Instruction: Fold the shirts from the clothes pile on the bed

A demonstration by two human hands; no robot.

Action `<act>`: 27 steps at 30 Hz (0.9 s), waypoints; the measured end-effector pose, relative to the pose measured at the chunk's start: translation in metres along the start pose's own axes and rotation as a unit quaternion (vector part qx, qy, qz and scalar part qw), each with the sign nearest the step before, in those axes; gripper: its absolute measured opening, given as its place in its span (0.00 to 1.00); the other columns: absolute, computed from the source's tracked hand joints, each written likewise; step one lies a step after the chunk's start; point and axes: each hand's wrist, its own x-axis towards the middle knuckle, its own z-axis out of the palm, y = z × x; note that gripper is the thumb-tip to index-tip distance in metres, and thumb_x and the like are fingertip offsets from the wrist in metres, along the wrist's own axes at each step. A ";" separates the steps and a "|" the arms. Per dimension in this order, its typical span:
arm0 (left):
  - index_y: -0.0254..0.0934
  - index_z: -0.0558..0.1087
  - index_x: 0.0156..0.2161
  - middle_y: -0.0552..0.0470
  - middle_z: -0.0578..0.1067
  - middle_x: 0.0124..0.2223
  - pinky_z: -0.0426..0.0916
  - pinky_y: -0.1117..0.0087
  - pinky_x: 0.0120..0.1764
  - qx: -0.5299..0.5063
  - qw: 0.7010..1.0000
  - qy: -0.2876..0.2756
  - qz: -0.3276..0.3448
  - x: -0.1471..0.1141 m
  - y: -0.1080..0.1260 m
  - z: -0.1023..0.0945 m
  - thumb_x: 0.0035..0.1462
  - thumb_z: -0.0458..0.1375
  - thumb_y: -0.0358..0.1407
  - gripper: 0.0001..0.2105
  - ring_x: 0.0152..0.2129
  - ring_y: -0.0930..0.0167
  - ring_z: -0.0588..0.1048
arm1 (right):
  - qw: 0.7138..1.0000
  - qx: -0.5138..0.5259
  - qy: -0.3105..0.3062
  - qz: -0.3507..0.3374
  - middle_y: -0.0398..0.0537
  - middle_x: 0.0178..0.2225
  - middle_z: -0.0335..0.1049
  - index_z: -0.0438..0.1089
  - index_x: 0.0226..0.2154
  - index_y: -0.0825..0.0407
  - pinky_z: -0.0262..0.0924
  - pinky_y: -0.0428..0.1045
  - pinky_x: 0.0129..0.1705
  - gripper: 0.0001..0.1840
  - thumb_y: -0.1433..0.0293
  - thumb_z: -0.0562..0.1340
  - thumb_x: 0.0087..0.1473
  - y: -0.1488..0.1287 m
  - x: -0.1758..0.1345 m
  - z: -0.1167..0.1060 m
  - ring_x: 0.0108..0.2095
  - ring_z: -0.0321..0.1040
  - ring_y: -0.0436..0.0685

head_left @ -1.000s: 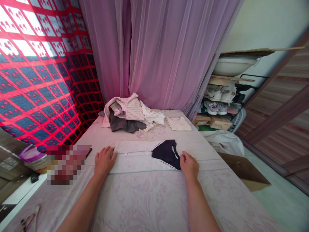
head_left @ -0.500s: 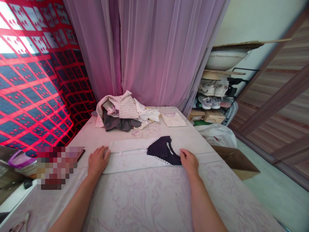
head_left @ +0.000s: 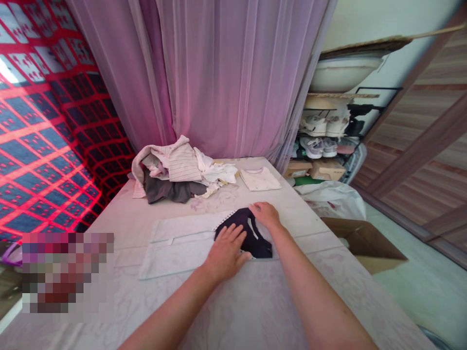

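Observation:
A shirt with a white body (head_left: 182,250) and a dark navy upper part (head_left: 255,243) lies flat on the cloth-covered surface (head_left: 248,301), folded into a long strip. Its neck opening faces right, and a dotted white trim borders the dark part. My left hand (head_left: 228,248) rests palm down on the dark part, fingers stretched out. At the far edge of that part, close to the neck, my right hand (head_left: 265,214) has its fingers bent together on the fabric; its thumb is hidden.
A heap of clothes (head_left: 171,170) lies at the back left, with a folded pale shirt (head_left: 260,180) to its right. Behind hangs a purple curtain (head_left: 219,78). A shoe rack (head_left: 321,126) and an open cardboard box (head_left: 365,243) stand beyond the right edge.
My left hand has left the hem at the left and now lies on the dark part. My right hand has moved from the near right corner to the far edge.

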 end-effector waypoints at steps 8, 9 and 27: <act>0.41 0.55 0.63 0.44 0.55 0.66 0.43 0.46 0.62 -0.007 0.998 -0.053 0.019 0.015 0.008 0.025 0.57 0.43 0.59 0.35 0.63 0.57 0.50 | 0.998 -0.006 0.024 -0.054 0.46 0.40 0.73 0.75 0.33 0.46 0.55 0.49 0.44 0.11 0.61 0.59 0.54 0.000 0.016 0.014 0.42 0.66 0.56; 0.41 0.55 0.64 0.45 0.56 0.66 0.42 0.45 0.62 -0.007 0.998 -0.053 0.022 0.015 0.007 0.025 0.58 0.43 0.58 0.34 0.63 0.57 0.50 | 0.997 -0.004 0.042 -0.060 0.46 0.40 0.73 0.75 0.33 0.47 0.54 0.49 0.45 0.11 0.61 0.58 0.54 0.001 0.016 0.017 0.43 0.66 0.56; 0.42 0.52 0.64 0.49 0.56 0.66 0.40 0.44 0.62 -0.011 0.999 -0.037 0.025 0.014 0.008 0.030 0.58 0.45 0.56 0.34 0.63 0.57 0.49 | 0.997 -0.074 -0.025 -0.013 0.53 0.64 0.50 0.56 0.60 0.49 0.41 0.62 0.61 0.28 0.58 0.52 0.59 -0.002 0.022 0.025 0.64 0.44 0.63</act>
